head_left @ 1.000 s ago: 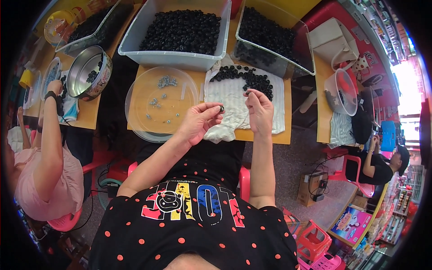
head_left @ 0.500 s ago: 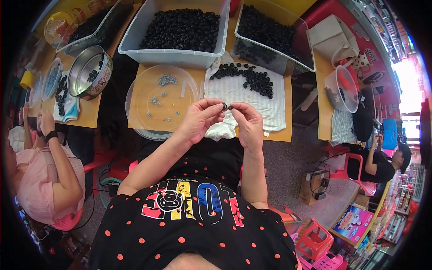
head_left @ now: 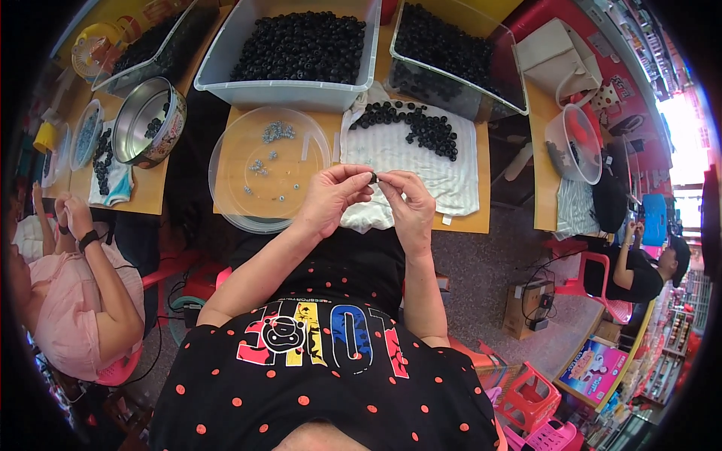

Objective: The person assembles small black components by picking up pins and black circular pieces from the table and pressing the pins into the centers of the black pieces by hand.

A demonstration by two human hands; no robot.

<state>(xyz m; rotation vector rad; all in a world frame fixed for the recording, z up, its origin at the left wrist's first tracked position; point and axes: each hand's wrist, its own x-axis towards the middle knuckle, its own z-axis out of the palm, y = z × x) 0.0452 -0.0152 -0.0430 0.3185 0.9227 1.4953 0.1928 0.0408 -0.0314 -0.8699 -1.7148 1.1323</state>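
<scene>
Above the near edge of the table, my left hand pinches a small round black piece between thumb and fingertips. My right hand meets it from the other side, its fingers closed at the piece; what they grip is hidden. Behind my hands, several black ring-like pieces lie spread on a white cloth. To the left, a round clear plastic lid or tray holds small grey metal-looking parts.
A large clear bin of black pieces stands at the back, with another bin to its right. Further left are a round tin and a co-worker in pink. A clear bucket stands on the right-hand table.
My right hand has shifted slightly left, and its fingertips have closed up against the black piece in my left hand. Earlier, a small dark bit showed at the right fingertips.
</scene>
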